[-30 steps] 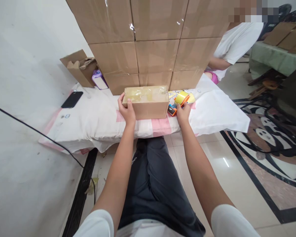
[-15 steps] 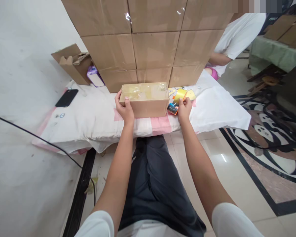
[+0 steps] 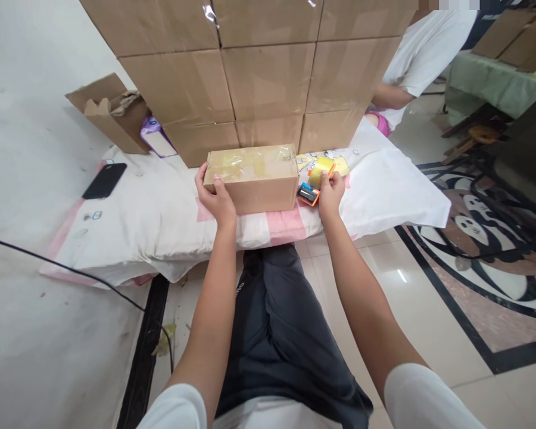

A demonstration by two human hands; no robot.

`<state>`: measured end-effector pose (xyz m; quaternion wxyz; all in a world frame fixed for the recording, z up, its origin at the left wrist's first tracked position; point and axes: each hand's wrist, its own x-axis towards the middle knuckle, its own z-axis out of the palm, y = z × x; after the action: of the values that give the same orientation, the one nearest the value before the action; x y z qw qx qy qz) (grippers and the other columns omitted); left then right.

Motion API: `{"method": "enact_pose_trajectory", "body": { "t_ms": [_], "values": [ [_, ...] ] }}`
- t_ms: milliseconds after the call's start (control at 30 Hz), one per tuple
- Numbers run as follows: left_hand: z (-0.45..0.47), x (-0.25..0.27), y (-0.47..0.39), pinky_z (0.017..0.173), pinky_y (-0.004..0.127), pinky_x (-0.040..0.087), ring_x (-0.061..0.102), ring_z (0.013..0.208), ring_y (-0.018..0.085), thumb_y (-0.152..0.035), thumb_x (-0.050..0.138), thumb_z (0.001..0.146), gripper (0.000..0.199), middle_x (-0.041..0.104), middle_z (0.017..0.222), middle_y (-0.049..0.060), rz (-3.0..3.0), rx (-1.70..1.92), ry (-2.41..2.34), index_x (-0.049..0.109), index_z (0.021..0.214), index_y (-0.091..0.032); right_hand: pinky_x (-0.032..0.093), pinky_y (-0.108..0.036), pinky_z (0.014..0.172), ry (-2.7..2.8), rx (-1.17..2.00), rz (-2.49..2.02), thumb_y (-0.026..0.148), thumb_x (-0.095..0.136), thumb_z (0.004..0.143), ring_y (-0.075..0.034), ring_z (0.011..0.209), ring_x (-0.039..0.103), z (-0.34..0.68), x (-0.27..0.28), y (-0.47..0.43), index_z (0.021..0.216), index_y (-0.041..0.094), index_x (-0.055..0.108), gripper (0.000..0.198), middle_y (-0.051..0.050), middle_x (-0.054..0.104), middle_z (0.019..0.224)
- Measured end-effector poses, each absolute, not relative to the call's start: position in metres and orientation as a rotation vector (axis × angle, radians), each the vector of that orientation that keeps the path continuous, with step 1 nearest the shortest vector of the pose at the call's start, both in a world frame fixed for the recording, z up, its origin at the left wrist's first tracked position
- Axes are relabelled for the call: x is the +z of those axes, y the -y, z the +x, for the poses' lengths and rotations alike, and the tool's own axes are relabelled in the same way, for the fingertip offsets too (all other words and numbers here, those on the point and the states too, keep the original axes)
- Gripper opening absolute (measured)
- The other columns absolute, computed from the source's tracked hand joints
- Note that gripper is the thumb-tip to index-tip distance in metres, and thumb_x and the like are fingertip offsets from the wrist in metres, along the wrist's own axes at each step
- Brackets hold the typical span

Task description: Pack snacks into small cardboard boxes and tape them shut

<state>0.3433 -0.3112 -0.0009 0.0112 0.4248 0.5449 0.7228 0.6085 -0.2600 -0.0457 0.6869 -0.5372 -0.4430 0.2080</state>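
Note:
A closed cardboard box with clear yellowish tape along its top sits near the front edge of the cloth-covered table. Around its left end my left hand is closed, thumb on the top edge and fingers on the end face. Just right of the box, my right hand grips a tape dispenser, blue and orange with a roll of yellow tape on it. The dispenser lies close to the box's right end; whether they touch I cannot tell.
Stacked taped cartons rise right behind the box. To the left are a black phone, an open carton and a purple-and-white pack. Another person's arm shows behind the stack at right. A black cable hangs at lower left.
The view has shifted slightly, moving the scene a little left in the picture. Both hands keep their hold on the box and the tape dispenser.

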Motion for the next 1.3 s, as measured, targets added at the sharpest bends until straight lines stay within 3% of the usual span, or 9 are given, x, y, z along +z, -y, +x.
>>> {"method": "enact_pose_trajectory", "body": {
  "t_ms": [133, 300, 367, 467, 533, 633, 700, 967, 1300],
  "values": [
    [0.341, 0.0, 0.312, 0.114, 0.03, 0.042, 0.058, 0.129, 0.018, -0.025, 0.049, 0.097, 0.028, 0.064, 0.132, 0.007, 1.313, 2.226, -1.726, 0.057, 0.124, -0.021, 0.033, -0.027, 0.054, 0.999, 0.481, -1.182, 0.068, 0.059, 0.086, -0.011, 0.056, 0.035, 0.608, -0.044, 0.261, 0.067, 0.025, 0.034, 0.053, 0.006, 0.032, 0.061],
    [0.365, -0.016, 0.347, 0.113, 0.041, 0.04, 0.049, 0.136, 0.022, -0.039, 0.051, 0.1, 0.039, 0.05, 0.143, 0.014, 1.213, 2.407, -1.949, 0.046, 0.134, -0.022, 0.028, -0.026, 0.052, 1.006, 0.518, -1.107, 0.07, 0.06, 0.084, -0.01, 0.055, 0.032, 0.608, -0.045, 0.26, 0.068, 0.025, 0.033, 0.055, 0.007, 0.029, 0.062],
    [0.388, -0.028, 0.363, 0.099, 0.04, 0.048, 0.061, 0.115, 0.023, -0.041, 0.047, 0.1, 0.03, 0.062, 0.12, 0.013, 1.344, 2.395, -1.942, 0.054, 0.12, -0.019, 0.027, -0.026, 0.052, 1.005, 0.537, -1.089, 0.072, 0.061, 0.082, -0.009, 0.055, 0.031, 0.608, -0.044, 0.26, 0.068, 0.025, 0.033, 0.057, 0.007, 0.028, 0.062],
    [0.428, -0.04, 0.377, 0.077, 0.03, 0.051, 0.066, 0.076, 0.016, -0.039, 0.052, 0.098, 0.022, 0.069, 0.083, 0.004, 1.872, 1.888, -1.671, 0.065, 0.097, -0.021, 0.027, -0.026, 0.052, 0.992, 0.552, -1.063, 0.074, 0.062, 0.08, -0.009, 0.056, 0.03, 0.607, -0.041, 0.262, 0.067, 0.024, 0.033, 0.059, 0.007, 0.028, 0.062],
    [0.45, -0.041, 0.378, 0.069, 0.026, 0.048, 0.066, 0.069, 0.015, -0.037, 0.061, 0.094, 0.019, 0.071, 0.078, 0.0, 1.949, 1.538, -1.635, 0.068, 0.107, -0.024, 0.026, -0.026, 0.052, 0.992, 0.546, -1.062, 0.075, 0.061, 0.079, -0.01, 0.057, 0.028, 0.606, -0.038, 0.264, 0.066, 0.024, 0.032, 0.061, 0.007, 0.027, 0.063],
    [0.469, -0.035, 0.376, 0.069, 0.026, 0.047, 0.068, 0.072, 0.016, -0.034, 0.068, 0.09, 0.037, 0.073, 0.079, -0.002, 1.863, 1.295, -1.687, 0.064, 0.126, -0.027, 0.025, -0.027, 0.053, 1.04, 0.559, -1.083, 0.075, 0.061, 0.08, -0.01, 0.058, 0.027, 0.605, -0.033, 0.271, 0.064, 0.024, 0.031, 0.061, 0.006, 0.026, 0.063],
    [0.473, -0.032, 0.375, 0.072, 0.026, 0.048, 0.069, 0.076, 0.017, -0.034, 0.068, 0.09, 0.039, 0.074, 0.083, -0.001, 1.874, 1.306, -1.647, 0.064, 0.128, -0.026, 0.025, -0.027, 0.053, 1.102, 0.573, -1.09, 0.074, 0.059, 0.082, -0.01, 0.058, 0.027, 0.603, -0.03, 0.275, 0.063, 0.024, 0.03, 0.061, 0.006, 0.025, 0.062],
    [0.474, -0.042, 0.375, 0.073, 0.027, 0.048, 0.07, 0.079, 0.017, -0.024, 0.055, 0.097, 0.022, 0.077, 0.093, 0.005, 2.051, 1.456, -1.552, 0.074, 0.109, -0.022, 0.024, -0.028, 0.054, 1.216, 0.604, -1.079, 0.073, 0.056, 0.085, -0.011, 0.059, 0.026, 0.6, -0.024, 0.285, 0.064, 0.023, 0.031, 0.06, 0.005, 0.026, 0.063],
    [0.485, -0.051, 0.387, 0.08, 0.031, 0.053, 0.074, 0.087, 0.021, -0.028, 0.051, 0.101, 0.028, 0.079, 0.097, 0.011, 1.989, 1.534, -1.427, 0.076, 0.109, -0.019, 0.048, -0.032, 0.071, 1.248, 0.945, -0.913, 0.075, 0.057, 0.082, -0.017, 0.073, 0.048, 0.602, -0.031, 0.276, 0.072, 0.025, 0.048, 0.052, 0.001, 0.047, 0.072]
  ]
}}
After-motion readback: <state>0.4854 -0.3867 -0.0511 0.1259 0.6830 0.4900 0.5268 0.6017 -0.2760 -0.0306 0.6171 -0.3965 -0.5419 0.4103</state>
